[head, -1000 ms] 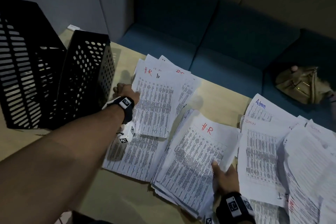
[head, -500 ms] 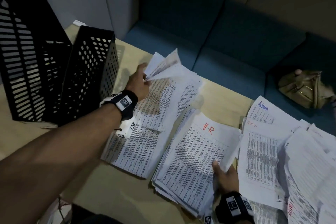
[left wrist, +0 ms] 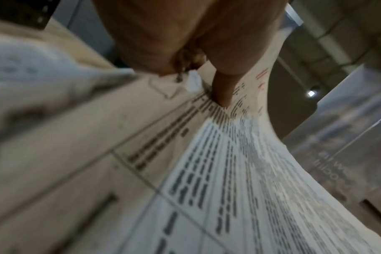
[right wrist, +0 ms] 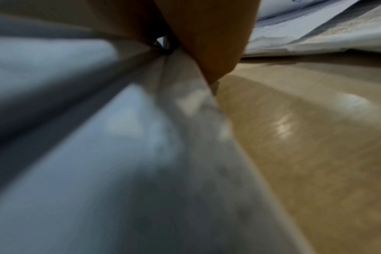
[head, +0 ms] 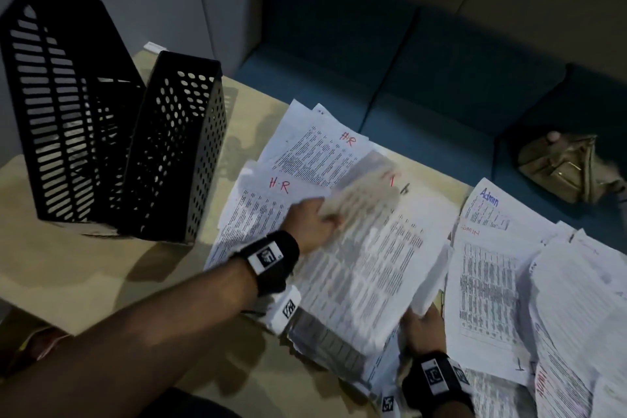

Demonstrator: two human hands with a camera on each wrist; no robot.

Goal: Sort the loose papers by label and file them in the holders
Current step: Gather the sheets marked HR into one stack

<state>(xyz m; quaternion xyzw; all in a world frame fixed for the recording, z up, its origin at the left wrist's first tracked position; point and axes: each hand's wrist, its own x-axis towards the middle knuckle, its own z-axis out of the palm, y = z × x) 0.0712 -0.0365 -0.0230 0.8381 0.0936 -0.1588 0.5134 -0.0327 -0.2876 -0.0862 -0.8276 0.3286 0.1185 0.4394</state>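
Observation:
Printed sheets marked "H.R" in red lie in a loose pile (head: 322, 156) at the table's middle. My left hand (head: 314, 222) pinches a blurred H.R sheet (head: 364, 195) by its left edge, lifted over the thick H.R stack (head: 373, 282). In the left wrist view the thumb (left wrist: 223, 89) presses on that curved sheet (left wrist: 228, 171). My right hand (head: 424, 326) grips the stack's lower right corner; its thumb (right wrist: 213, 43) lies on the paper edge (right wrist: 120, 154). Two black holders stand at the left, one slotted (head: 68, 105) and one perforated (head: 176, 146).
Sheets marked "Admin" (head: 488, 282) spread over the right of the wooden table (head: 84, 265). A blue sofa (head: 424, 78) runs behind the table, with a tan bag (head: 563, 166) on it. A grey wall stands behind the holders.
My left hand took a sheet from the loose H.R pile near the holders and swung it right, over the stack. My right hand kept its grip on the stack's corner.

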